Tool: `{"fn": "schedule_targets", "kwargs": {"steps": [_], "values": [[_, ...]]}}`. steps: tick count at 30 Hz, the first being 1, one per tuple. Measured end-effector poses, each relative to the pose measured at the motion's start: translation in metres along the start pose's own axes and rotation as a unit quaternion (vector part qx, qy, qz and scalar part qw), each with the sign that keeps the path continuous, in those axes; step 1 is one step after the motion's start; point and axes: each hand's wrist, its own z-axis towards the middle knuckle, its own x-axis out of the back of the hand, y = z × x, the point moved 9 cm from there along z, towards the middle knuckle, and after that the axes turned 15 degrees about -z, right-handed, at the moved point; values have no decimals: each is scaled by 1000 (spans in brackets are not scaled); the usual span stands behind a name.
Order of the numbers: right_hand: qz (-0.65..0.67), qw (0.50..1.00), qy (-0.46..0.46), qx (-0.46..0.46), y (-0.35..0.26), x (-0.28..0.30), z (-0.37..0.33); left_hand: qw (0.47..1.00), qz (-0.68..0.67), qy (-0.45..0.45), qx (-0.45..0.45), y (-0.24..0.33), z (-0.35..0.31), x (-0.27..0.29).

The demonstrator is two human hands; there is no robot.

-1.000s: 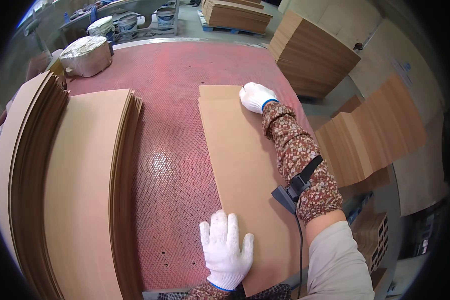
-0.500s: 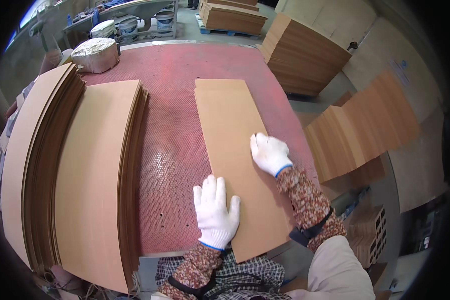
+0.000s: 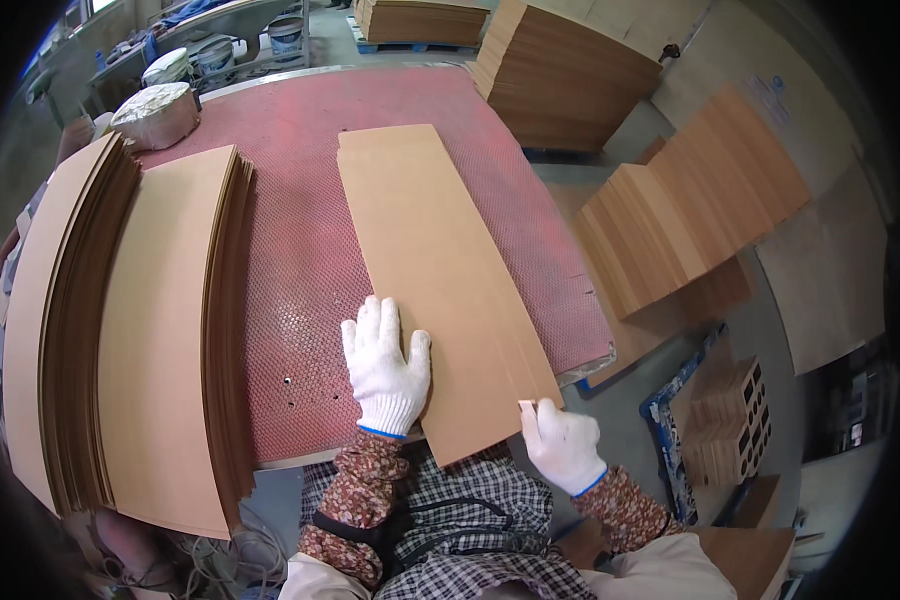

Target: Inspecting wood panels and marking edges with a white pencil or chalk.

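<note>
A long light-brown wood panel (image 3: 445,270) lies on the red textured tabletop (image 3: 295,250), its near end reaching past the table's front edge. Several thin layers show along its far left corner. My left hand (image 3: 382,375), in a white knit glove, rests on the panel's left edge with fingers stretched out. Also gloved, my right hand (image 3: 564,447) is closed at the panel's near right corner. Between its thumb and fingers a small pale flat piece (image 3: 527,404) pokes out; its kind is not clear.
Two stacks of similar panels, one nearer (image 3: 165,340) and one farther left (image 3: 65,310), stand on the left. A foil-wrapped round bundle (image 3: 157,117) sits at the far left corner. Large board stacks (image 3: 570,80) and a leaning pile (image 3: 685,205) stand beyond the table's right side.
My right hand has slid along the panel's right edge toward me, from mid-length to the near corner. My left hand stays on the left edge. The whole view has shifted.
</note>
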Motion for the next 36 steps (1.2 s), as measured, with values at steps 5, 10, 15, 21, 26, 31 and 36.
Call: {"fn": "schedule_targets", "kwargs": {"steps": [5, 10, 15, 21, 26, 31, 36], "values": [[73, 992, -20, -102, 3, -3, -34, 1000, 7, 3, -12, 1, 2, 5], [123, 987, -12, -99, -10, 1, -43, 1000, 2, -9, -8, 4, 1, 3], [107, 990, -20, -89, -17, 7, -33, 1000, -14, -18, 17, -1, -1, 1], [58, 997, -30, -42, -23, 17, -14, 1000, 2, -8, 10, 0, -4, 2], [62, 996, -55, -18, -21, -2, 48, 1000, -3, -11, 12, 1, -6, 1], [-19, 999, -32, 32, -28, -40, 155, 1000, -10, -3, 3, 3, -7, 3], [5, 992, -123, -23, -20, -85, 287, 1000, -11, -17, 16, 2, -7, 2]]}}
